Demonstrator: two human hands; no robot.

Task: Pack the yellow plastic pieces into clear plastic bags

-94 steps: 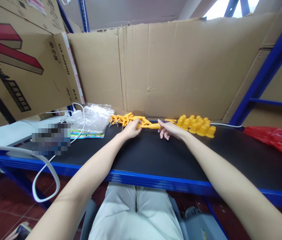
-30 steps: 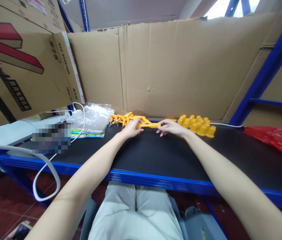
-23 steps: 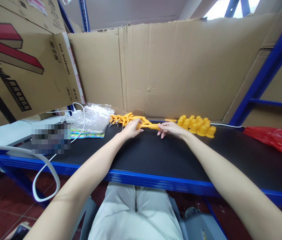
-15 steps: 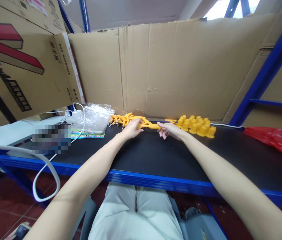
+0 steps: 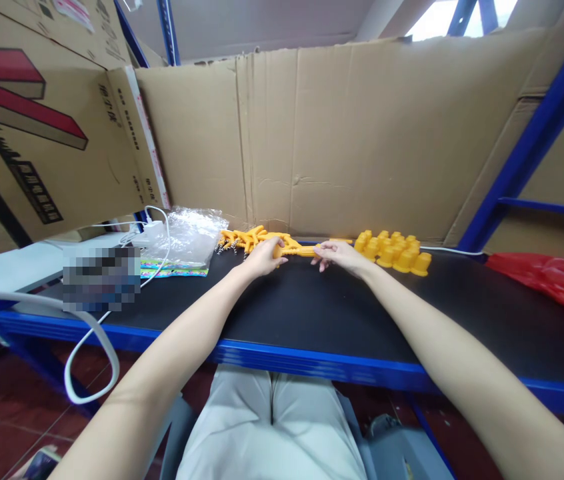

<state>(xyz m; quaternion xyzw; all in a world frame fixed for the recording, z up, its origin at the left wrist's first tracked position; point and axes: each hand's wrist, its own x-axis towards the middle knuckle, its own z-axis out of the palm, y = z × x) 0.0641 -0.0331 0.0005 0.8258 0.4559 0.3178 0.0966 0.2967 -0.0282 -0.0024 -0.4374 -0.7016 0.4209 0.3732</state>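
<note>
My left hand (image 5: 262, 259) is closed around the left end of a long yellow plastic piece (image 5: 300, 251), held level just above the black tabletop. The fingers of my right hand (image 5: 338, 257) pinch its other end. Several similar yellow branching pieces (image 5: 246, 237) with small metal chains lie in a pile behind and to the left of my left hand, which hides part of them. Just right of my right hand stands a group of yellow cup-shaped pieces (image 5: 393, 255). Another thin yellow piece (image 5: 341, 241) lies behind my right hand.
Clear plastic bags (image 5: 187, 233) with colourful edges lie left of the pile. White cables (image 5: 166, 230) run along the left side. A red plastic bag (image 5: 547, 277) lies at the right. A cardboard sheet (image 5: 362, 140) stands behind the black table (image 5: 312, 320), which has a blue front edge.
The long yellow piece has turned a little about its length between my hands, and a narrower side now shows. My right fingers have shifted slightly; my left hand stays in place.
</note>
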